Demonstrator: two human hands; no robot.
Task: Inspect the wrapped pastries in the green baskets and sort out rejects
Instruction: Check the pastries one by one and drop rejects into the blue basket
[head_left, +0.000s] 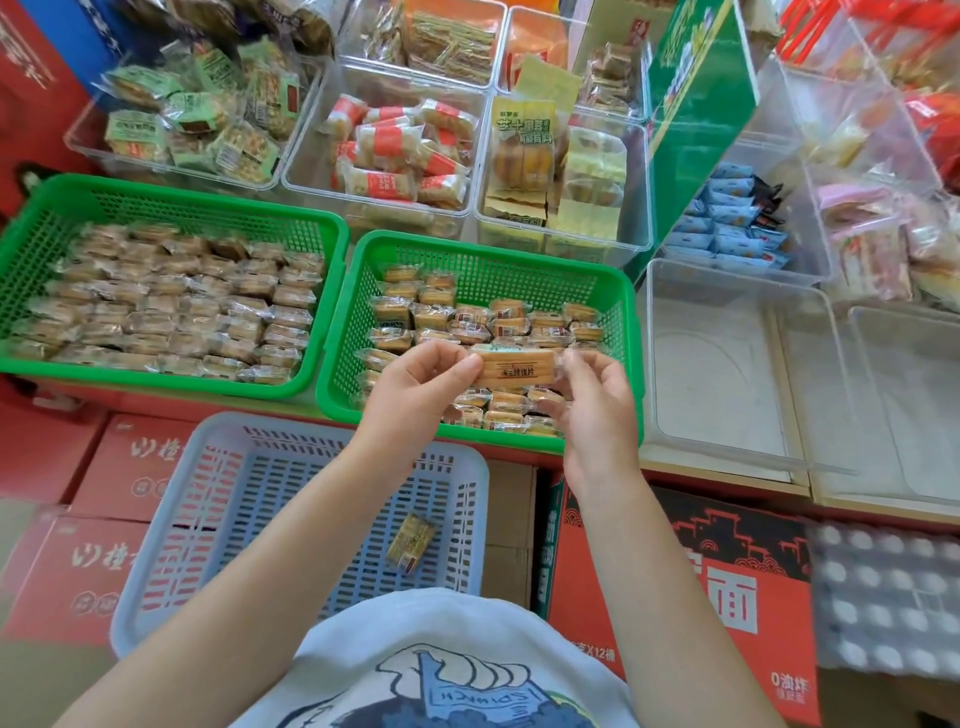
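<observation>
Both hands hold one wrapped pastry (517, 368) level over the right green basket (488, 260). My left hand (415, 389) pinches its left end and my right hand (592, 400) pinches its right end. Rows of several wrapped pastries (498, 317) lie in that basket, partly hidden by my hands. The left green basket (176, 208) is packed with several more wrapped pastries (171, 306). Below, a pale blue basket (332, 436) holds a single wrapped pastry (410, 543).
Clear bins of other packaged snacks (400, 150) stand behind the baskets. An empty clear bin (727, 364) sits to the right. Red cartons (727, 587) lie under and around the pale blue basket. A green display box (696, 104) leans at the back right.
</observation>
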